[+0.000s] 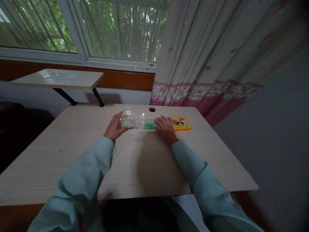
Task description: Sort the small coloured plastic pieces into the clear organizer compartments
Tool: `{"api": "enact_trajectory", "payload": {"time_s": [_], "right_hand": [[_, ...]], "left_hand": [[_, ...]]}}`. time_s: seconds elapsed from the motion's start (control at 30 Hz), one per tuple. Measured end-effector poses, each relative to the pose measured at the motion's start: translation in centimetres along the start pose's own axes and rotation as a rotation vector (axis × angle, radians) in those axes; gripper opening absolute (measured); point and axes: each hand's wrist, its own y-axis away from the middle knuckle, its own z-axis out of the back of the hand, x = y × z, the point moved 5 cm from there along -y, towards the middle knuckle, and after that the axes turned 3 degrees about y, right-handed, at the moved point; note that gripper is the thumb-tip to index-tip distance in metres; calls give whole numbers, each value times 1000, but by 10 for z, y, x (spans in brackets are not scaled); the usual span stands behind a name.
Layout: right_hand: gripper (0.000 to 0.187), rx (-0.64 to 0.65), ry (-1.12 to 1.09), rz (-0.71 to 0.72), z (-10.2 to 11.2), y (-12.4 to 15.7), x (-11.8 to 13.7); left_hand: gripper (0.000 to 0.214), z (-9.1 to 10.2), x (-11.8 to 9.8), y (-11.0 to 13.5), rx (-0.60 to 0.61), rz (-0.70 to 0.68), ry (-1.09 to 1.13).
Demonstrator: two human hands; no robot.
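Clear plastic containers (pixel 134 123) run left to right on the far tabletop (pixel 79 154); your left hand (pixel 115 127) curves round their left end, your right hand (pixel 166 129) covers the right; whether either grasps cannot be told.

Clear, glossy plastic is seen in the container (pixel 131 123), on which small highlights are caught. The yellow case (pixel 182 123) appears to be made of smooth plastic. The bench (pixel 125 161) is finished in pale, matt wood grain, while window light is reflected by the glossier top of the raised shelf (pixel 84 77). Matt cloth is shown in the sleeves (pixel 79 167); printed fabric is gathered in the curtain (pixel 183 48).
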Motion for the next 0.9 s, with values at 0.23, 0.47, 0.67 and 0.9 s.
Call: {"api": "enact_trajectory", "payload": {"time_s": [0.23,0.47,0.67,0.9], "right_hand": [[49,55,14,81,-4,-5,9],[77,124,6,110,-22,-16,20],[77,116,2,73,-25,-10,14],[86,81,-7,30,-22,-8,8]], "left_hand": [[62,-8,9,-2,111,17,1],[76,-11,2,-3,181,27,49],[70,-8,4,-5,134,133,106],[75,-28,-33,-14,-14,143,239]]}}
